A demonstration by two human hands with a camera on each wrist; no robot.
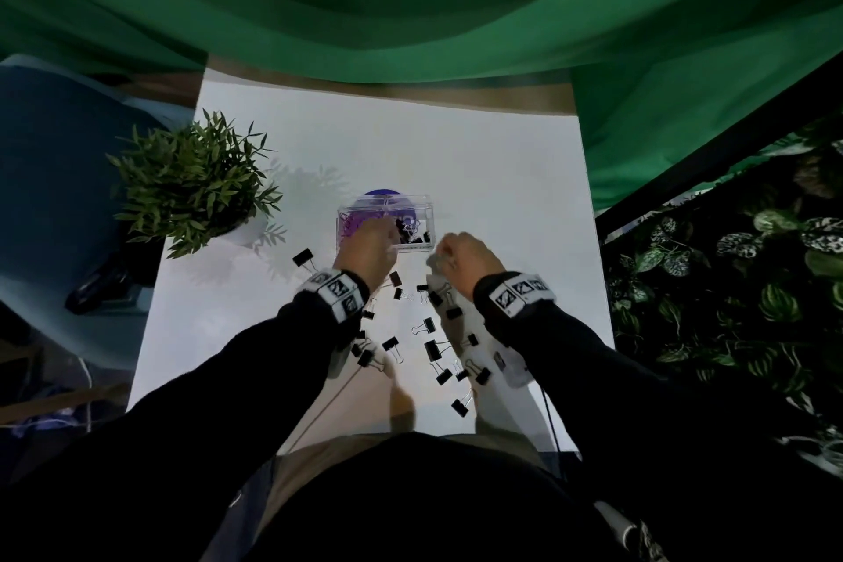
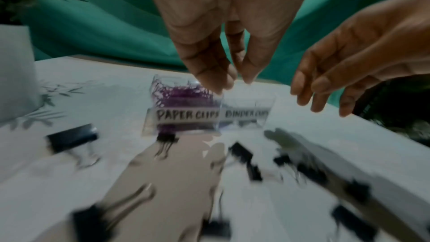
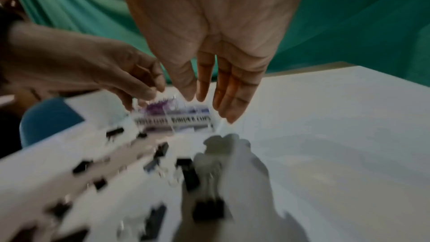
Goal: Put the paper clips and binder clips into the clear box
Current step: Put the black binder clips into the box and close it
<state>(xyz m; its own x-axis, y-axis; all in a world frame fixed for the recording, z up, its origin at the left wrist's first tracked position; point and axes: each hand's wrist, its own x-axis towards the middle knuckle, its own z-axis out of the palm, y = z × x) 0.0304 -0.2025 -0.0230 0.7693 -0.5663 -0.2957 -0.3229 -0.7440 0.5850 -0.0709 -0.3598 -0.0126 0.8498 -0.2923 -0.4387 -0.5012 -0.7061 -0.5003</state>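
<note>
The clear box [image 1: 413,247] stands mid-table, its two compartments labelled for paper clips and binder clips [image 2: 186,115]. Purple paper clips [image 2: 184,97] fill the left compartment, and a few black binder clips lie in the right one. My left hand [image 2: 235,82] hovers over the box with straight fingers pointing down, tips close together and nothing seen between them. My right hand [image 3: 209,106] hangs just right of the box, fingers straight and empty. Several black binder clips [image 1: 431,349] lie scattered on the white table [image 1: 502,178] near me.
A potted plant [image 1: 196,187] in a white pot stands left of the box. A purple disc [image 1: 381,193] lies behind the box. Green cloth hangs at the back. A blue chair [image 1: 54,151] is off the table's left edge, dark foliage off the right.
</note>
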